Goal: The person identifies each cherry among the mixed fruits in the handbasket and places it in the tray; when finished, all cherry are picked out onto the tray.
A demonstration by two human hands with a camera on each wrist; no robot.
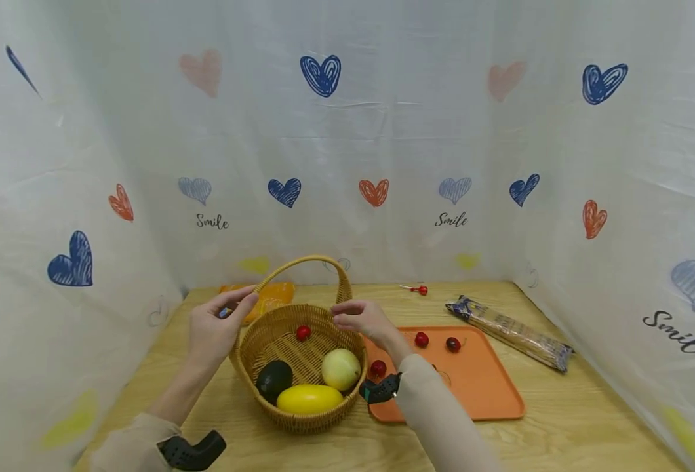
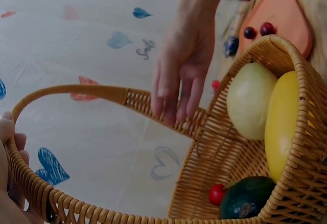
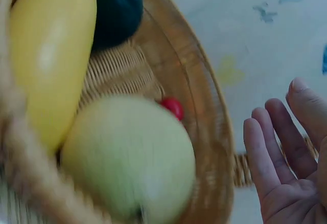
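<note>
A wicker basket point(image 1: 300, 423) with a tall arched handle point(image 1: 306, 259) stands on the wooden table, tipped slightly. Inside lie a dark green avocado point(image 1: 274, 378), a yellow oblong fruit point(image 1: 309, 399), a pale green round fruit point(image 1: 341, 369) and a red cherry point(image 1: 303, 333). My left hand point(image 1: 218, 324) grips the handle's left side, thumb and curled fingers around it in the left wrist view. Beside the handle's right side is my right hand point(image 1: 371, 322), its fingers loosely extended and holding nothing; whether they touch the handle I cannot tell.
Right of the basket lies an orange tray point(image 1: 477, 383) with several cherries point(image 1: 453, 344). A long clear-and-blue wrapped packet point(image 1: 513, 333) is beyond it. Behind the basket sits an orange packet point(image 1: 273, 295). Another cherry point(image 1: 422, 290) lies at the back; heart-printed curtains point(image 1: 347, 131) enclose the table.
</note>
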